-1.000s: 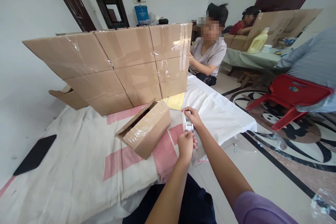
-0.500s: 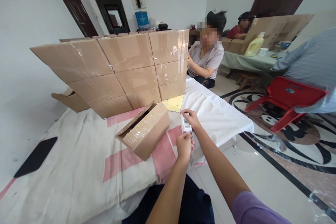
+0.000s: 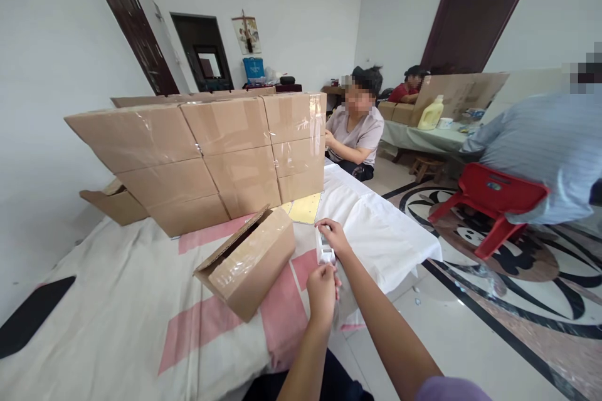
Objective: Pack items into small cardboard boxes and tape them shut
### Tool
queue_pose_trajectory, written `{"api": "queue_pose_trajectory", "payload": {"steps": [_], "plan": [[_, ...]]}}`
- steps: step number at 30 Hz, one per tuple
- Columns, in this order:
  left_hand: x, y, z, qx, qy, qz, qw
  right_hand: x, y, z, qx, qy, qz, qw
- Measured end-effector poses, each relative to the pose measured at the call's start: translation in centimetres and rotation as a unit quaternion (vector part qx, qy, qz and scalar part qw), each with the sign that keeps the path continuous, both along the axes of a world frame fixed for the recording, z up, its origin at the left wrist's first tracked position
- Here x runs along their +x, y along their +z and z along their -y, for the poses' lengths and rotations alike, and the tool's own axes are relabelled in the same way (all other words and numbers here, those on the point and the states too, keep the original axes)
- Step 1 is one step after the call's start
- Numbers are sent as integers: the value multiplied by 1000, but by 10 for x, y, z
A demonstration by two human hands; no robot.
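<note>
My right hand [image 3: 335, 237] is closed around a small white tape dispenser [image 3: 325, 254] above the cloth-covered surface. Just below its near end, my left hand [image 3: 322, 291] is closed in a pinch. A see-through strip of tape [image 3: 345, 297] seems to hang beside the left hand; what lies between those fingertips is too small to make out clearly. Left of both hands lies a cardboard box [image 3: 256, 260], tilted, with one long flap raised and clear tape shining on its side.
A wall of stacked cardboard boxes [image 3: 221, 156] stands behind, with yellow sheets [image 3: 305, 208] at its foot. A dark flat object [image 3: 35, 316] lies at far left. A person [image 3: 360, 131] crouches beyond the cover [image 3: 385, 232]. Another sits on a red chair [image 3: 498, 194] at right.
The view has tilted up and turned slightly right, so everything sits lower and further left in it. Both hands keep nearly the same pose around the dispenser.
</note>
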State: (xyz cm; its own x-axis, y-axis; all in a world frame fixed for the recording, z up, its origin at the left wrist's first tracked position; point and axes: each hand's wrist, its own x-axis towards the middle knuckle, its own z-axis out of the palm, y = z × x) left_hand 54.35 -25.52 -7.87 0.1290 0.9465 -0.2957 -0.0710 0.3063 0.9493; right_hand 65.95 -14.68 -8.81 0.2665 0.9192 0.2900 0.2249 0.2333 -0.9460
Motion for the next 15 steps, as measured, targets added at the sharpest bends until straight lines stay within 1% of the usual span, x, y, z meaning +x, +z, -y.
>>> {"api": "queue_pose_trajectory", "payload": {"steps": [5, 10, 13, 15], "plan": [[-1, 5, 2, -3, 3, 20, 1000, 0, 1, 1, -3, -4, 9, 1000], [-5, 7, 12, -44, 5, 44, 998, -1, 4, 2, -9, -8, 14, 1000], [-13, 10, 18, -64, 6, 51, 997, -1, 6, 3, -15, -10, 15, 1000], [-21, 15, 17, -52, 19, 51, 997, -2, 7, 3, -19, -10, 16, 1000]]}}
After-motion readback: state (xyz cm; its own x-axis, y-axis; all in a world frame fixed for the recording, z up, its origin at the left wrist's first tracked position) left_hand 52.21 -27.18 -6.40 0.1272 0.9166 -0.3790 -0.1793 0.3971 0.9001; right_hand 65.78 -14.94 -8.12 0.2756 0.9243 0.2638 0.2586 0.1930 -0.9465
